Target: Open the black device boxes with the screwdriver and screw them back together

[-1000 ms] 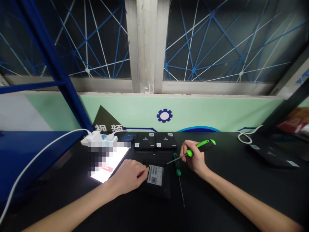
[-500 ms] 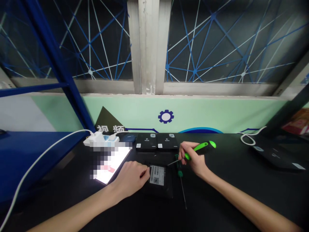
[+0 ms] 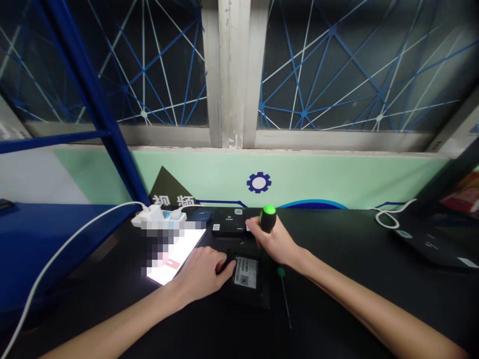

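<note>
A flat black device (image 3: 249,289) with a white label lies on the black table (image 3: 337,279) in front of me. My left hand (image 3: 204,274) rests on its left edge, fingers curled against it and pressing it down. My right hand (image 3: 271,242) is closed round a screwdriver with a green and black handle (image 3: 268,218), held upright over the device's far edge. The tip is hidden behind my hand.
A second, thinner green screwdriver (image 3: 284,294) lies right of the device. Two black boxes (image 3: 228,222) sit behind it. A lit tablet (image 3: 174,252), a white power strip (image 3: 157,217) with cable and a dark mouse (image 3: 204,214) are at the left. A blue frame (image 3: 93,99) stands at left.
My right hand swung the green-handled screwdriver from a slant to upright and moved it left over the device. My left hand stayed on the device's left edge.
</note>
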`<action>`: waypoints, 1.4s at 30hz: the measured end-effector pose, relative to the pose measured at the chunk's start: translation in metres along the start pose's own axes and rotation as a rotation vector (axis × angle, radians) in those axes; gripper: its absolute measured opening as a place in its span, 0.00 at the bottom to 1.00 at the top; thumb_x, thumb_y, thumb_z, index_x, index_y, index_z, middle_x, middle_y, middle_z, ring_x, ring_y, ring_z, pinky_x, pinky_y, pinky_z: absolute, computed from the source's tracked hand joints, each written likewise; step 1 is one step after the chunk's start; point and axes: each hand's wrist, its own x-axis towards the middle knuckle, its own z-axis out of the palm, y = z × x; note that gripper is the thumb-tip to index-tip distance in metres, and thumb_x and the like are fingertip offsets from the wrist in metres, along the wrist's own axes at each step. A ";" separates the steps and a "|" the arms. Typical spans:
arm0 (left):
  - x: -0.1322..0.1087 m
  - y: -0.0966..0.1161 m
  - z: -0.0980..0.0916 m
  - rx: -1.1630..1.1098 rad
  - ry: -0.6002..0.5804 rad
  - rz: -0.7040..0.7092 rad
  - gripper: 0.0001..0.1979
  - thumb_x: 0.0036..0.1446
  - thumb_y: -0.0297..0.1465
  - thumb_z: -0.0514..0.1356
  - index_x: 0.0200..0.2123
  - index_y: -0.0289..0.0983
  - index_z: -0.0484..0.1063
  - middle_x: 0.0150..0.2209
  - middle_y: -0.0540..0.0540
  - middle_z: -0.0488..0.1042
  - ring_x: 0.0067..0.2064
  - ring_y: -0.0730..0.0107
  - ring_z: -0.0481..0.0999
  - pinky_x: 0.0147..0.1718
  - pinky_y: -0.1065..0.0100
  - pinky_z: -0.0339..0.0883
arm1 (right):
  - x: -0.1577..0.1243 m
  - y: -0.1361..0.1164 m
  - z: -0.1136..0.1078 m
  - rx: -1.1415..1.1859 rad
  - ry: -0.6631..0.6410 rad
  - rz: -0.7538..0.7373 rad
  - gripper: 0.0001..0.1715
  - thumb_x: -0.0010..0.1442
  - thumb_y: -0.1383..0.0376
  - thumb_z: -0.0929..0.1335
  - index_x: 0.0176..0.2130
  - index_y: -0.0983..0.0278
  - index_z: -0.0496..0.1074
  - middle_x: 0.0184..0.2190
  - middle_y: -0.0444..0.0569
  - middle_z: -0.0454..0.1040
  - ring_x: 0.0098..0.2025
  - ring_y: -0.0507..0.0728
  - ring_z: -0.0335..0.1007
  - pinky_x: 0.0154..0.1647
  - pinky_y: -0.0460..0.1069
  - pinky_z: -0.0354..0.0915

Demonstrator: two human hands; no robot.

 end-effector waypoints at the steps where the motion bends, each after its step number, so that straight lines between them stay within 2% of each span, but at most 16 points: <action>1: 0.000 0.000 0.000 -0.002 0.000 -0.008 0.25 0.65 0.41 0.53 0.17 0.38 0.61 0.16 0.52 0.66 0.18 0.73 0.62 0.22 0.68 0.46 | -0.001 -0.002 0.000 -0.016 0.002 -0.003 0.30 0.67 0.57 0.65 0.16 0.62 0.58 0.13 0.39 0.57 0.18 0.49 0.52 0.21 0.47 0.51; 5: -0.001 0.002 0.000 -0.012 0.012 -0.035 0.26 0.65 0.41 0.54 0.16 0.37 0.64 0.16 0.50 0.68 0.18 0.72 0.64 0.22 0.68 0.46 | -0.010 -0.001 -0.004 -0.067 0.003 -0.030 0.27 0.66 0.56 0.66 0.19 0.62 0.59 0.16 0.39 0.58 0.20 0.49 0.53 0.22 0.47 0.52; 8: -0.001 0.003 0.001 -0.004 0.011 -0.045 0.26 0.65 0.41 0.53 0.16 0.37 0.65 0.17 0.50 0.69 0.19 0.72 0.65 0.22 0.67 0.46 | -0.023 0.013 -0.006 -0.044 0.041 -0.035 0.22 0.60 0.54 0.72 0.24 0.63 0.65 0.19 0.40 0.61 0.22 0.49 0.54 0.22 0.46 0.53; 10: -0.001 0.003 0.001 0.011 0.011 -0.050 0.26 0.66 0.42 0.52 0.16 0.37 0.65 0.17 0.49 0.69 0.19 0.71 0.65 0.23 0.67 0.46 | -0.034 0.025 -0.005 0.059 0.031 -0.008 0.19 0.58 0.53 0.74 0.28 0.63 0.67 0.19 0.39 0.63 0.20 0.49 0.55 0.20 0.45 0.55; 14: 0.000 0.003 0.003 0.013 0.016 -0.040 0.26 0.66 0.42 0.52 0.17 0.37 0.66 0.17 0.49 0.70 0.19 0.71 0.66 0.23 0.67 0.45 | -0.053 0.041 0.000 0.124 0.100 -0.061 0.15 0.64 0.56 0.69 0.31 0.63 0.71 0.23 0.44 0.72 0.24 0.52 0.66 0.27 0.47 0.64; 21: 0.000 0.005 0.003 0.039 -0.001 -0.055 0.25 0.66 0.42 0.52 0.18 0.38 0.66 0.17 0.50 0.70 0.20 0.70 0.68 0.23 0.67 0.45 | -0.058 0.046 0.006 0.054 0.213 -0.122 0.10 0.62 0.60 0.71 0.32 0.62 0.74 0.26 0.46 0.74 0.27 0.54 0.68 0.32 0.48 0.66; 27: 0.001 0.008 -0.001 0.051 -0.032 -0.086 0.26 0.66 0.42 0.52 0.17 0.38 0.66 0.18 0.49 0.70 0.20 0.69 0.68 0.24 0.67 0.45 | -0.057 0.046 0.006 0.113 0.235 -0.082 0.12 0.59 0.59 0.73 0.29 0.62 0.72 0.25 0.45 0.74 0.27 0.55 0.69 0.31 0.48 0.67; 32: 0.001 0.007 0.002 0.055 -0.026 -0.088 0.28 0.66 0.42 0.51 0.15 0.37 0.64 0.16 0.48 0.69 0.20 0.69 0.69 0.24 0.66 0.45 | -0.058 0.047 0.004 0.075 0.209 -0.070 0.12 0.62 0.59 0.71 0.29 0.63 0.73 0.25 0.46 0.75 0.28 0.55 0.69 0.32 0.48 0.65; 42: 0.001 -0.001 0.005 -0.024 -0.045 -0.068 0.29 0.67 0.43 0.51 0.15 0.37 0.65 0.16 0.49 0.68 0.20 0.71 0.66 0.24 0.67 0.46 | -0.060 0.044 -0.002 0.071 0.121 -0.092 0.14 0.68 0.59 0.67 0.33 0.63 0.76 0.30 0.47 0.78 0.32 0.55 0.72 0.38 0.47 0.65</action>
